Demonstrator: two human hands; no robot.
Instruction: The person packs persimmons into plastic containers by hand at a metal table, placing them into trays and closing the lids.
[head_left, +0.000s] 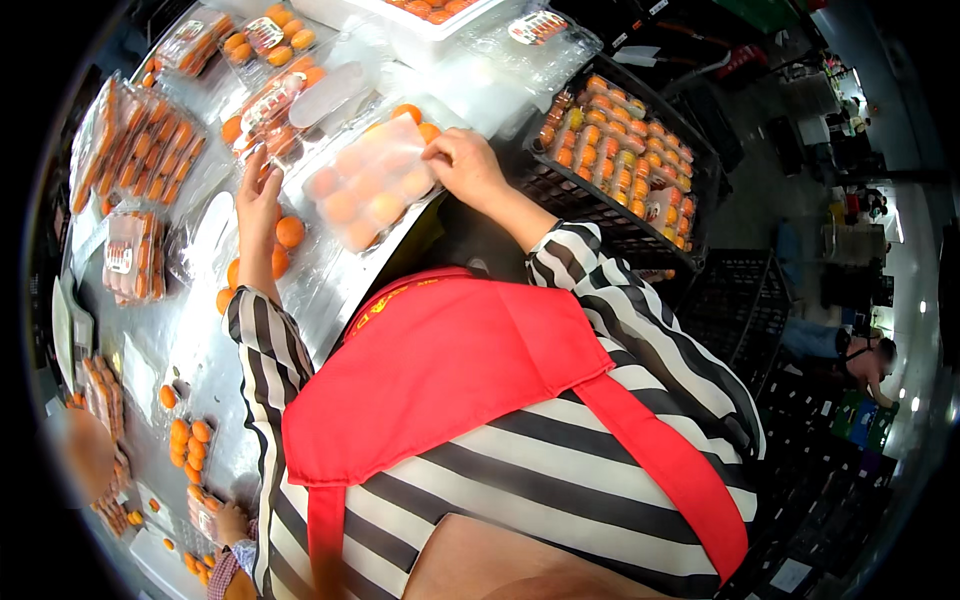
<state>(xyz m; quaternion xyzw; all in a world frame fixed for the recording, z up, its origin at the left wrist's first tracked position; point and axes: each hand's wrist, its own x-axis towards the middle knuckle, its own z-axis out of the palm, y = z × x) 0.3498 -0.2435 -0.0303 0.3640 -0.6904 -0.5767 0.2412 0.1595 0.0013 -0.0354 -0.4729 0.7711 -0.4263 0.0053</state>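
A clear plastic tray of orange fruits (386, 208) lies in front of me, a translucent white sheet (367, 161) covering most of the fruits. My right hand (466, 166) pinches the sheet's right edge between thumb and fingers. To the left, my left hand (259, 199) is raised with its fingers apart and nothing seen in it. Loose orange fruits (289, 232) lie beside my left wrist. Beyond the hands is a labelled clear pack (274, 105), with an oval translucent piece (326, 95) resting by it.
Filled packs (142, 150) are stacked on the metal table at left, near another pack stack (133, 255). A white foam box (442, 34) stands at the far edge. A black crate (615, 161) of packs is at right. A co-worker's hand (231, 523) touches a pack at lower left.
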